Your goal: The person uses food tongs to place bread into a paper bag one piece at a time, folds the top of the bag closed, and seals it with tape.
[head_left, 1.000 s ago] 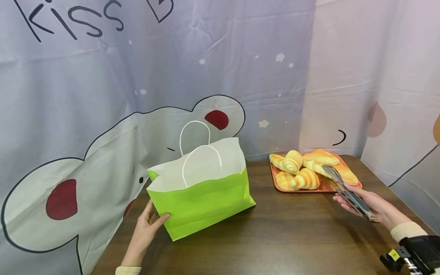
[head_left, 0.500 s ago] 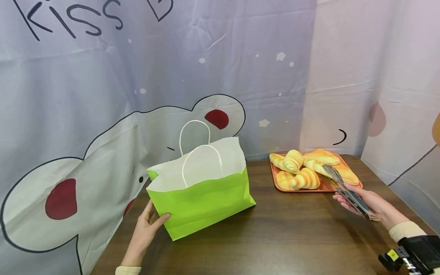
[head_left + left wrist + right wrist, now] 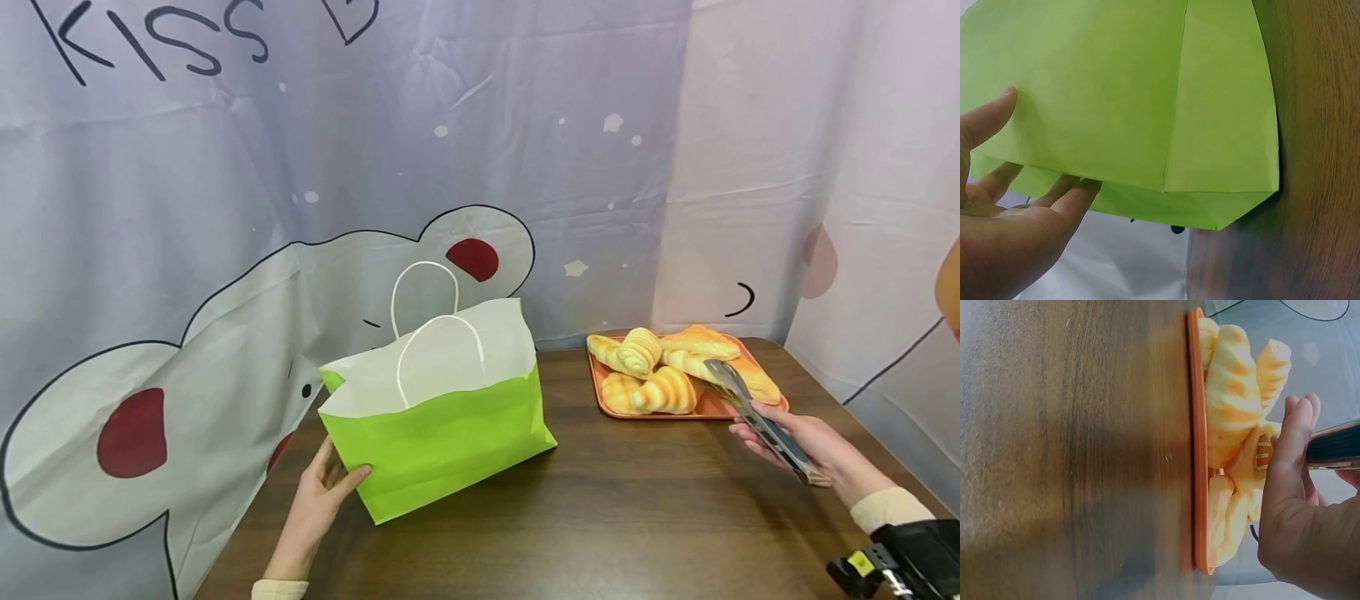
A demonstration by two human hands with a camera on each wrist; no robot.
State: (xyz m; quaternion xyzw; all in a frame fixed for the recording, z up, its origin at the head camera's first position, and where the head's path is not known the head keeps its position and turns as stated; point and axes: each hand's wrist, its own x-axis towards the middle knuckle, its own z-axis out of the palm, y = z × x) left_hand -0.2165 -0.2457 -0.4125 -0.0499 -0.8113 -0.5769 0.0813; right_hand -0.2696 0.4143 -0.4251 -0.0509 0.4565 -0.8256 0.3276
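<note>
A green paper bag (image 3: 450, 450) with a white upper band and two white handles stands at a slant on the table, left of centre. My left hand (image 3: 311, 500) holds its left end, thumb on the front face and fingers round the side edge, as the left wrist view also shows on the bag (image 3: 1116, 94). On the right, my right hand (image 3: 817, 450) grips metal tongs (image 3: 768, 429) with dark handle panels. The tongs' tips reach over several bread pieces (image 3: 667, 390) on an orange tray (image 3: 675, 417). Whether the tips touch bread, I cannot tell.
The brown wooden table (image 3: 600, 517) extends between the bag and the tray. A printed cloth (image 3: 600, 183) with cartoon figures hangs close behind both. A black wrist strap (image 3: 918, 550) with a device sits on the right forearm.
The tongs' two arms look slightly closer together in my right hand. My left hand, the bag and the bread have stayed where they were.
</note>
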